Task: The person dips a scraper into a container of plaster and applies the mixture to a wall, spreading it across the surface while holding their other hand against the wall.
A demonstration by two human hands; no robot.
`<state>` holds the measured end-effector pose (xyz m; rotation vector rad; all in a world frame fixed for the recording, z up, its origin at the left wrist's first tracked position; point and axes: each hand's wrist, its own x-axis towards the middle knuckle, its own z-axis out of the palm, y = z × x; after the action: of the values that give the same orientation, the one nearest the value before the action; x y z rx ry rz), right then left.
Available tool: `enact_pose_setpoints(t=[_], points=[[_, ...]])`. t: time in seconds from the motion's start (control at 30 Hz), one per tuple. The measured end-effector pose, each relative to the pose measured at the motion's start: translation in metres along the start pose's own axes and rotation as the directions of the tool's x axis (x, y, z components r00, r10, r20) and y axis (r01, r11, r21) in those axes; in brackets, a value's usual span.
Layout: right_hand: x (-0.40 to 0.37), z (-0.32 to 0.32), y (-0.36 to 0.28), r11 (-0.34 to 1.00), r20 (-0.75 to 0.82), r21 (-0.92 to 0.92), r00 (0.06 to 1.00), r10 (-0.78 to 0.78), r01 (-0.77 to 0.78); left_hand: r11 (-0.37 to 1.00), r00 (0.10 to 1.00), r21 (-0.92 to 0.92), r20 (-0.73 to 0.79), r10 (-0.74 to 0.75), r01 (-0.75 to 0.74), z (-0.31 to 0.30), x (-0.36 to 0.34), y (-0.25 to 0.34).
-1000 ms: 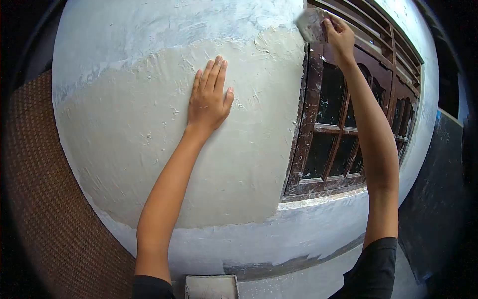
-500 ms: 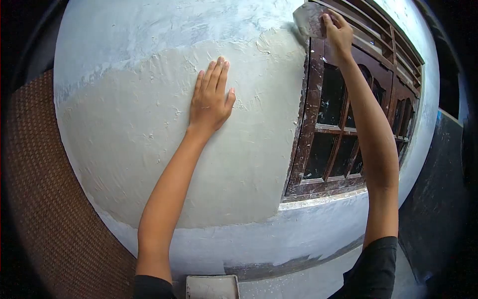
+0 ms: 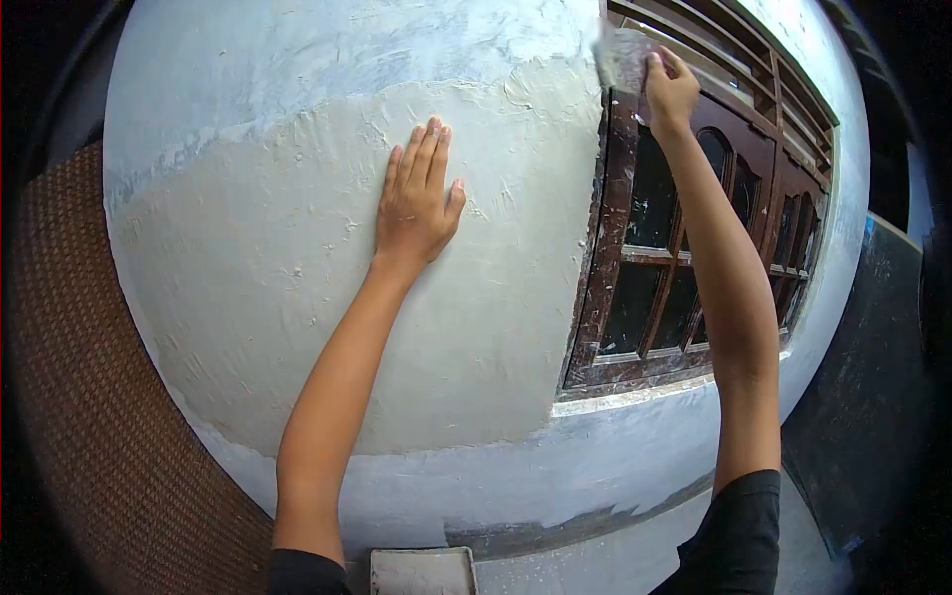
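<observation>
My left hand (image 3: 415,198) lies flat against the wall, fingers stretched upward on a broad patch of grey-beige plaster (image 3: 476,317). Up at the top right, my right hand (image 3: 672,91) grips a flat, plaster-smeared scraper (image 3: 627,61) by one edge. Its blade is slightly blurred and stands at the upper left corner of the window frame (image 3: 617,198), where the plaster ends. Small ridges and flecks mark the plaster near both hands. Above it the wall (image 3: 327,45) shows a streaky bluish white.
A brown window (image 3: 684,288) with glass panes and slatted vents fills the right side, its frame spotted with white. On the floor below sits a shallow tray (image 3: 421,573). Woven brown matting (image 3: 109,377) hangs at the left, and a dark panel (image 3: 853,397) leans at the right.
My right hand and the scraper have moved slightly down, and the scraper has turned more upright at the frame's corner. My left hand stays on the plaster.
</observation>
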<state>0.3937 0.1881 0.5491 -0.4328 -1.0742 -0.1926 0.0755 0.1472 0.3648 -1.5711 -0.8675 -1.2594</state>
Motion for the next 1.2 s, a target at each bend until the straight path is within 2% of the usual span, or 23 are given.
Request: enact_pose_setpoints(t=[0.13, 0.23, 0.27, 0.3, 0.37, 0.4, 0.43, 0.5, 0.53, 0.57, 0.63, 0.7, 0.73, 0.77, 0.8, 0.83, 0.9, 0.93, 0.97, 1.03, 1.07, 1.1, 1.2], points=[[-0.002, 0.002, 0.012, 0.991, 0.072, 0.111, 0.994, -0.087, 0.079, 1.0, 1.0, -0.023, 0.022, -0.001, 0.002, -0.003, -0.003, -0.001], [-0.001, 0.001, 0.018, 0.988, 0.112, -0.125, 0.991, -0.073, 0.087, 1.0, 1.0, -0.027, 0.026, 0.0, 0.001, -0.004, -0.006, 0.0], [-0.002, 0.002, 0.017, 0.998, -0.031, -0.042, 0.999, 0.038, -0.039, 1.0, 1.0, -0.026, 0.026, -0.001, 0.001, -0.005, -0.007, 0.0], [-0.005, 0.003, 0.015, 0.998, -0.031, -0.04, 0.999, 0.039, -0.04, 1.0, 0.999, -0.022, 0.033, 0.001, 0.0, -0.005, -0.008, 0.0], [-0.007, 0.005, 0.011, 0.971, -0.013, 0.23, 0.997, 0.072, -0.067, 1.0, 0.999, -0.019, 0.034, -0.001, 0.001, -0.005, -0.009, -0.001], [-0.012, 0.006, 0.009, 0.992, 0.037, 0.128, 0.999, 0.002, -0.007, 1.0, 0.999, -0.008, 0.035, 0.003, -0.003, -0.006, -0.008, -0.002], [-0.015, 0.008, 0.006, 0.992, 0.036, 0.125, 0.999, 0.002, -0.006, 1.0, 0.999, 0.0, 0.04, 0.008, -0.008, -0.005, -0.008, -0.001], [-0.02, 0.009, 0.009, 0.994, 0.219, 0.069, 0.971, -0.095, 0.082, 1.0, 0.999, -0.005, 0.043, 0.005, -0.005, -0.005, -0.009, 0.0], [-0.013, 0.011, 0.014, 1.0, 0.126, 0.004, 0.991, -0.031, 0.031, 1.0, 0.999, -0.003, 0.043, 0.001, -0.001, -0.006, -0.009, 0.0], [-0.009, 0.009, 0.019, 1.0, 0.127, 0.004, 0.991, -0.031, 0.031, 1.0, 0.999, -0.003, 0.043, 0.001, -0.001, -0.007, -0.008, -0.001], [-0.013, 0.009, 0.006, 0.969, -0.128, 0.207, 0.978, 0.166, -0.137, 1.0, 0.998, -0.008, 0.057, 0.012, -0.012, -0.008, -0.008, -0.002], [-0.016, 0.012, 0.001, 0.963, -0.116, 0.237, 0.98, 0.159, -0.128, 1.0, 0.999, -0.02, 0.053, 0.014, -0.013, -0.009, -0.009, -0.003], [-0.019, 0.014, 0.003, 0.976, 0.04, 0.216, 0.999, 0.025, -0.033, 0.999, 0.999, -0.033, 0.05, 0.018, -0.016, -0.01, -0.008, -0.003], [-0.021, 0.013, 0.005, 0.976, 0.194, 0.207, 0.975, -0.104, 0.063, 0.999, 0.999, -0.037, 0.05, 0.018, -0.016, -0.01, -0.009, -0.003], [-0.021, 0.012, 0.007, 0.993, 0.244, 0.084, 0.965, -0.097, 0.079, 0.999, 0.998, -0.027, 0.056, 0.02, -0.018, -0.01, -0.009, -0.003], [-0.019, 0.01, 0.008, 0.994, 0.241, 0.081, 0.966, -0.096, 0.079, 1.0, 0.998, -0.018, 0.062, 0.023, -0.022, -0.01, -0.009, -0.004], [-0.01, 0.008, 0.009, 0.997, -0.093, 0.003, 0.993, 0.076, -0.076, 0.999, 0.998, -0.032, 0.063, 0.026, -0.024, -0.012, -0.01, -0.004], [-0.006, 0.009, 0.012, 0.984, -0.157, 0.161, 0.982, 0.107, -0.081, 0.999, 0.998, -0.044, 0.065, 0.027, -0.024, -0.013, -0.01, -0.004], [-0.006, 0.009, 0.018, 0.984, -0.158, 0.159, 0.982, 0.107, -0.082, 0.999, 0.997, -0.046, 0.066, 0.027, -0.024, -0.014, -0.012, -0.004], [-0.016, 0.008, 0.01, 0.976, -0.022, 0.215, 0.999, 0.045, -0.039, 0.998, 0.997, -0.062, 0.067, 0.028, -0.024, -0.014, -0.012, -0.005], [-0.024, 0.01, 0.009, 0.981, 0.096, 0.193, 0.994, -0.049, 0.03, 0.997, 0.997, -0.068, 0.069, 0.029, -0.024, -0.013, -0.013, -0.004], [-0.031, 0.012, 0.008, 0.98, 0.184, 0.197, 0.981, -0.057, 0.02, 0.997, 0.997, -0.071, 0.066, 0.028, -0.024, -0.013, -0.014, -0.004], [-0.041, 0.004, 0.005, 0.992, 0.106, 0.121, 0.994, 0.02, -0.033, 0.996, 0.997, -0.081, 0.074, 0.031, -0.025, -0.013, -0.017, -0.004]])
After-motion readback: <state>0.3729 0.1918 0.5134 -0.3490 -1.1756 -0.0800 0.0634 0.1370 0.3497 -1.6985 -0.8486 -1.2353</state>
